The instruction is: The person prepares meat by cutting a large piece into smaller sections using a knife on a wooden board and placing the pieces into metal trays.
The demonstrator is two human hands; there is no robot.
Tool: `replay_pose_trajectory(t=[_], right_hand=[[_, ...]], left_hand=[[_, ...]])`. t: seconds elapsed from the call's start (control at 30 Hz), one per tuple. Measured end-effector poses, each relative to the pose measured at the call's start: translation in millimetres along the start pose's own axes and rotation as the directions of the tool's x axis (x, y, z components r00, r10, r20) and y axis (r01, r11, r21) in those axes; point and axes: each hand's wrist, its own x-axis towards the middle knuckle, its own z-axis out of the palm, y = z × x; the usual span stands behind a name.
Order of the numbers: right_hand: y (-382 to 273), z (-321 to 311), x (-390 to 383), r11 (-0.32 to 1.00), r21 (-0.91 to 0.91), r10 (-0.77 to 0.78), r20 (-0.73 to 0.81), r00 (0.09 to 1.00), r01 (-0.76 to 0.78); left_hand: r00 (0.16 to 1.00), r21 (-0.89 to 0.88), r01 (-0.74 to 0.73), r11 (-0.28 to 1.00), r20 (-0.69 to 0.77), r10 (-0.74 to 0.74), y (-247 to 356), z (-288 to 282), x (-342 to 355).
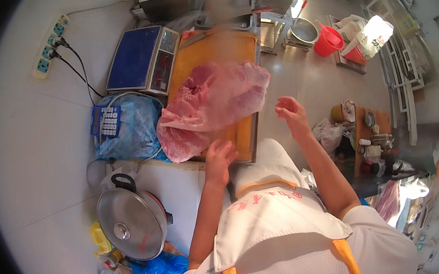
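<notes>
The left hand (pixel 219 158) is nearer to the meat: its spread, released fingers rest at the near edge of the wooden cutting board (pixel 243 129), grasping nothing. The right hand (pixel 291 113) hangs loose and empty off the board's right edge. The slab of raw meat (pixel 211 108) lies just beyond the left fingers, its long axis running near-left to far-right.

Meat slab (pixel 211 108) hides cutting board (pixel 241 134) middle; background blurred.
</notes>
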Motion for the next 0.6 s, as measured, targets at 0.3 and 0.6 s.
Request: replay_pose_trajectory(t=[0.3,0.6], right_hand=[[-14.3,55.2,249.1,0.784,-0.521,-0.114,0.413,0.904,0.337],[-47.9,119.9,295.9,0.629,-0.75,0.565,0.62,0.544,0.202]], left_hand=[[0.937,-0.312,-0.124,0.942,-0.35,0.007,-23.2,72.5,84.9],[0.798,-0.536,-0.349,0.769,-0.6,-0.056,-34.4,116.8,113.6]])
